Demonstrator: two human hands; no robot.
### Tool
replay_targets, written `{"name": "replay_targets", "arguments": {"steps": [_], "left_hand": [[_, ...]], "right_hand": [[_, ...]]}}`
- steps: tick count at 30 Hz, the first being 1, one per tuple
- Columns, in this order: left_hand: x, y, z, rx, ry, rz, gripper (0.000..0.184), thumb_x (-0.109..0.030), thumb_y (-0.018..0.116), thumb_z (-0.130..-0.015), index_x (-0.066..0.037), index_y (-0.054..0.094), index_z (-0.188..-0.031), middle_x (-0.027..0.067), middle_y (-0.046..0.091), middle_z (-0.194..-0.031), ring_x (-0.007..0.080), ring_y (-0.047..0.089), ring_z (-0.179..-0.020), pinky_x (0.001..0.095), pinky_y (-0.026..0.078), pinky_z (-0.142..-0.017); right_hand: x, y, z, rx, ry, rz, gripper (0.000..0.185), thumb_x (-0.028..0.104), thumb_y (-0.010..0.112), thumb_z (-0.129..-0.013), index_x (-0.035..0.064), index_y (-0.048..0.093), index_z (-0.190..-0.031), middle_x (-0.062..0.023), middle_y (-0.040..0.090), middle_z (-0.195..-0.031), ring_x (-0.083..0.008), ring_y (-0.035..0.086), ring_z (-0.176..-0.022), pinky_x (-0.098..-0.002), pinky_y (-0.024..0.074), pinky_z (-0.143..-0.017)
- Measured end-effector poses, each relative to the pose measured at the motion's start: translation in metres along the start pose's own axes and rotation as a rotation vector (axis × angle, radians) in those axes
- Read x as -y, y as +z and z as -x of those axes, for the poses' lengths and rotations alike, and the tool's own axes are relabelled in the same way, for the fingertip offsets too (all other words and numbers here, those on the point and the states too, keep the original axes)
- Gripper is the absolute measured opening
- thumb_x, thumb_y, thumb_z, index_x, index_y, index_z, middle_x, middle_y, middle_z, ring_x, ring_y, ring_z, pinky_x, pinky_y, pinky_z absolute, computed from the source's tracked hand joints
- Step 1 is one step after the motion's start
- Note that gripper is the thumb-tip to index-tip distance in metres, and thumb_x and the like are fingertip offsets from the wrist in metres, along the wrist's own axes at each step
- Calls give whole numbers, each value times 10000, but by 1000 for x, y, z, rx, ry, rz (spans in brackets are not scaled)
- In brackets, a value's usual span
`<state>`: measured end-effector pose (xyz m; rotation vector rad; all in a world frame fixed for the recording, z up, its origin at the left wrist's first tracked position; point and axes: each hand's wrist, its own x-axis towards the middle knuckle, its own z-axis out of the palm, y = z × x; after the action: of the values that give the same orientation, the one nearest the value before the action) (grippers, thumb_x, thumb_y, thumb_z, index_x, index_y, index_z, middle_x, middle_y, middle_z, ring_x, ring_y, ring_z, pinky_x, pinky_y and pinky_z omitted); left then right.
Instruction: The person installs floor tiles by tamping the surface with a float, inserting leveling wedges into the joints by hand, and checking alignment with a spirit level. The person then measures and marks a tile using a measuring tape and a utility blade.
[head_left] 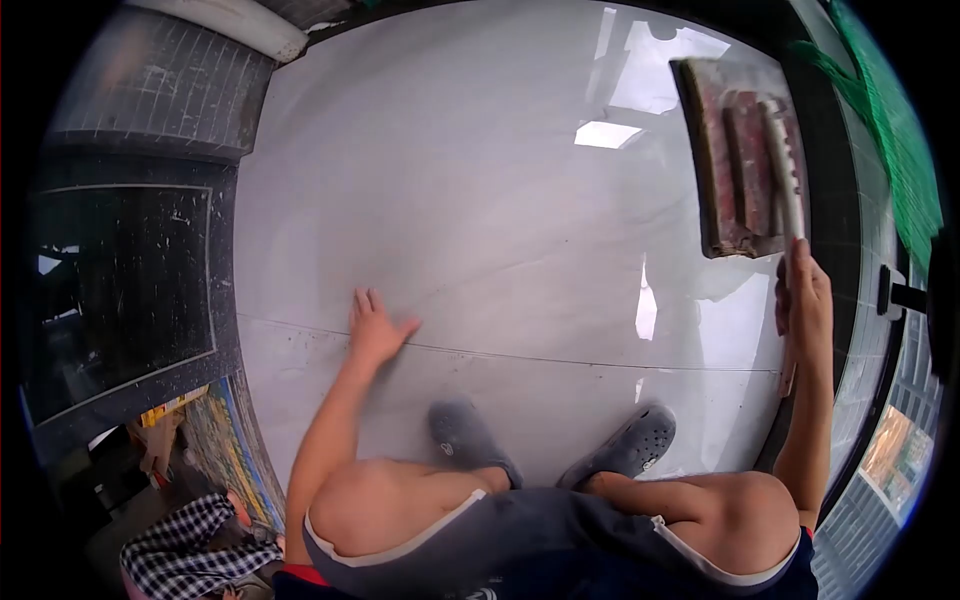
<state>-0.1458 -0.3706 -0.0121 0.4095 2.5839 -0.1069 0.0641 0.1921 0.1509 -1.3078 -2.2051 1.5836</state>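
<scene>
My left hand [376,332] is over the pale glossy floor slab [480,220], fingers spread, beside a thin dark seam; whether it presses on the surface I cannot tell. On the right, my right hand [806,300] is closed around the lower end of a long pale handle [784,165] with a row of dark notches. Behind that handle is a worn reddish-brown board [712,160] with a raised block along its middle. Whether handle and board are one tool is unclear. My bent knees and grey clogs [625,445] are below, near the seam.
A dark, paint-specked framed panel [125,290] stands along the left side. At lower left are colourful stacked sheets [225,440] and another person's checkered clothing [185,545]. Green netting [885,130] hangs at the right edge. A white pipe [235,25] crosses the upper left.
</scene>
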Motion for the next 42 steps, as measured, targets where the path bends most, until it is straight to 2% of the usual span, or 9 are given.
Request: {"name": "replay_targets", "arguments": {"steps": [5,8,9,13,16,21,28,36,42], "left_hand": [[-5,72,35,-177,-124,154,1206,-623,673,-913,171,49,-1573,416,-37,-1647,539,-11,-1558,580,90,-1264],[-9,72,36,-200,-141,221,1216,-633,663,-911,180,42,-1567,411,-32,-1652,541,-12,-1558,607,76,-1255],[-6,73,37,-210,-150,230,1216,-633,663,-911,180,42,-1567,411,-32,-1652,541,-12,-1558,607,76,-1255],[-15,85,32,-348,-137,240,1199,-684,625,-902,188,129,-1561,402,32,-1658,521,5,-1569,597,67,-1264],[-48,67,9,-346,36,265,1153,-686,587,-922,175,164,-1562,393,81,-1658,514,41,-1569,587,81,-1268],[-50,37,-25,-438,205,323,1089,-650,574,-946,142,175,-1579,337,119,-1680,458,70,-1585,538,85,-1283],[72,37,-52,-588,-282,216,937,-582,482,-1019,115,216,-1586,296,159,-1689,417,119,-1588,507,121,-1282],[64,63,-27,-577,-283,236,922,-552,471,-1026,130,199,-1584,316,145,-1684,433,113,-1584,521,108,-1279],[67,47,-28,-549,-324,277,934,-539,502,-1008,133,198,-1582,310,139,-1688,432,102,-1587,517,92,-1285]], "right_hand": [[-44,50,19,57,-273,162,540,508,401,-1115,74,540,-823,22,478,-627,-75,483,-535,-267,367,-489],[-97,123,3,269,-97,710,604,460,448,-1097,-102,646,-999,-363,653,-891,-526,651,-865,-534,499,-832],[-92,133,3,294,-91,713,637,487,430,-1095,-99,648,-969,-360,651,-875,-556,630,-898,-532,499,-819],[-97,134,-8,362,18,662,682,533,421,-1086,-95,619,-907,-295,615,-739,-467,633,-754,-522,490,-750],[-92,134,-14,462,134,463,645,581,421,-1080,58,502,-712,-36,498,-561,-134,479,-400,-326,404,-366],[20,130,-24,464,175,476,622,663,458,-1040,104,504,-770,46,408,-545,-81,393,-387,-282,320,-352],[190,185,-39,395,-245,215,556,615,454,-1067,131,503,-798,60,402,-580,-25,342,-390,-212,257,-355],[16,340,-43,484,-95,564,665,612,406,-1076,48,529,-746,-49,504,-581,-150,527,-467,-345,430,-432],[119,359,-4,730,147,387,620,645,489,-1037,102,508,-740,24,442,-594,-94,412,-436,-298,341,-389]]}}
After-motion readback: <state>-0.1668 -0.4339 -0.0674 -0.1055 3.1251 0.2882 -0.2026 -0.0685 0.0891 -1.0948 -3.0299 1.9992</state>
